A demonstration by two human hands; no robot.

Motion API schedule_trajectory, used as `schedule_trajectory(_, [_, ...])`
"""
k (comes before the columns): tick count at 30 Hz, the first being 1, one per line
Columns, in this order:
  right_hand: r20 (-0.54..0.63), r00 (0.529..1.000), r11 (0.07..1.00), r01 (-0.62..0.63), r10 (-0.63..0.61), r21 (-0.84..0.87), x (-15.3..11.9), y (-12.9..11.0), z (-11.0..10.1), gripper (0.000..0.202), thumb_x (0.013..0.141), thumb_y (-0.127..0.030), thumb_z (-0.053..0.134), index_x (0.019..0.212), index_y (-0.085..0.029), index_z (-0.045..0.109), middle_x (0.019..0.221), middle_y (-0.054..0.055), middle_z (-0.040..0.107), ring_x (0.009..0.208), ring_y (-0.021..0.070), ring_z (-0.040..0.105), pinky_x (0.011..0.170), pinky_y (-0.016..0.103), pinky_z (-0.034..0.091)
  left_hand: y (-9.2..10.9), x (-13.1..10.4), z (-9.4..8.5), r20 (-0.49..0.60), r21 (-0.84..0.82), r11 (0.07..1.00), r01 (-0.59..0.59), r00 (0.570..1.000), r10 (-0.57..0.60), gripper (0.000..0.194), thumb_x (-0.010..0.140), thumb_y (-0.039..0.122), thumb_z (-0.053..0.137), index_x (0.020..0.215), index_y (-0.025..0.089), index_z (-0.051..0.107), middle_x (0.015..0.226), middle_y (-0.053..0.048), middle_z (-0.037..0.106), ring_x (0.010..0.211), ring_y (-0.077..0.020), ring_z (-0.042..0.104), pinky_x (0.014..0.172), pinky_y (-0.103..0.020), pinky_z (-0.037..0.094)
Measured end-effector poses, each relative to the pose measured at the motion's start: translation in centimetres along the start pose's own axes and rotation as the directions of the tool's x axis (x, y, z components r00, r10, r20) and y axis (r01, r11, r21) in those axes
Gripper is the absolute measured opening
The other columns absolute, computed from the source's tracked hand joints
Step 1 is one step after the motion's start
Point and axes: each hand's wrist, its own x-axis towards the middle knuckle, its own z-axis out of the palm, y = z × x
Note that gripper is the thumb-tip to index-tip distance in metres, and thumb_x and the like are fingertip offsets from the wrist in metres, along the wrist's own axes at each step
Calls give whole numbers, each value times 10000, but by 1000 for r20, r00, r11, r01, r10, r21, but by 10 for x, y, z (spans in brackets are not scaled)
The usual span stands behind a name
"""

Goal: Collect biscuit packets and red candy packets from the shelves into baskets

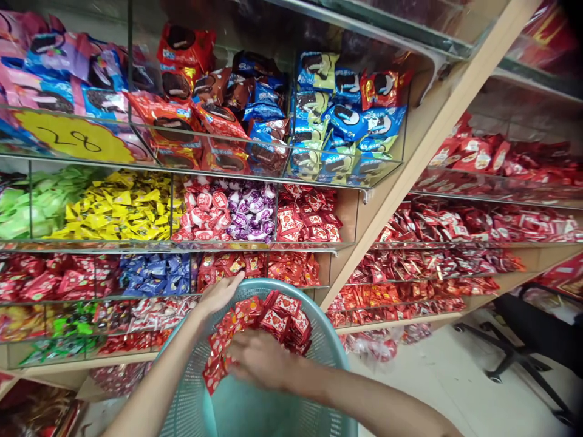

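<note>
A teal plastic basket (334, 340) with perforated walls fills the lower middle of the view. Red wrapped candies (282, 315) lie inside it, piled toward its far side. My left hand (221, 293) is at the basket's far left rim, its fingers closed on the edge near the shelf front. Inside the basket, my right hand (257, 358) rests over the candies at their near side. Its fingers are blurred and partly hidden, so whether it holds any candy cannot be made out.
Wooden shelves (387, 182) with clear-fronted compartments hold wrapped sweets in many colours. A yellow tag (73, 136) reads 28. At the lower right, a black wheeled chair (542, 328) stands on the pale floor (410, 382). Plastic bags (373, 346) lie below the shelves.
</note>
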Motion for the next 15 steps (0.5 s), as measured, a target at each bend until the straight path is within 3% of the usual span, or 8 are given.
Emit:
schedule_trajectory(2, [-140,979,988,-139,146,61,3,32,-21,201,876,-267,397,850,-176,574,838,32,615,777,133,553,712,235,422,-1,1,1,-5,-15,1000,-15,1000,15,758,742,741,130,1023,272,656,1127,-46,645,1069,-279,558,904,-363,392])
schedule_trajectory(4, [-250,898,932,-339,362,132,1,71,-33,216,888,-235,368,852,-177,573,826,29,615,749,118,553,695,217,405,-2,2,1,-10,-25,1000,-8,1000,8,762,735,751,136,1052,276,642,1147,-44,634,1082,-278,550,922,-364,380])
schedule_trajectory(6, [-307,741,799,-582,597,149,-7,111,-37,239,894,-225,337,913,-169,569,872,43,617,736,111,561,655,206,396,-2,3,2,0,-24,1000,6,1000,-6,777,729,757,135,1055,266,641,1150,-52,632,1088,-282,546,925,-365,379])
schedule_trajectory(8, [-299,565,599,-800,769,29,-17,146,-35,265,901,-237,309,981,-172,553,959,64,608,807,122,578,670,211,398,-2,4,2,12,-20,1000,12,1000,-12,783,730,755,129,1047,259,646,1147,-58,632,1089,-288,543,920,-366,384])
schedule_trajectory(10, [-284,474,480,-876,834,-52,-26,171,-33,293,904,-241,291,1048,-144,527,998,111,598,844,162,595,683,246,411,-2,4,2,8,-15,1000,14,1000,-14,769,738,746,131,1068,270,637,1164,-52,623,1099,-293,535,923,-377,383])
schedule_trajectory(12, [-255,454,441,-891,854,-110,-29,187,-30,316,903,-229,289,1125,-113,483,1004,155,591,835,199,612,681,285,426,-2,4,2,0,-9,1000,18,1000,-18,745,746,735,139,1091,289,626,1177,-40,616,1103,-293,532,928,-385,381])
schedule_trajectory(15, [-183,494,454,-863,850,-221,-26,200,-29,355,889,-141,279,1214,-135,424,1056,182,569,845,212,622,700,313,442,-1,3,1,4,-2,1000,27,1000,-27,732,753,724,141,1102,298,623,1196,-34,603,1103,-287,535,927,-381,386])
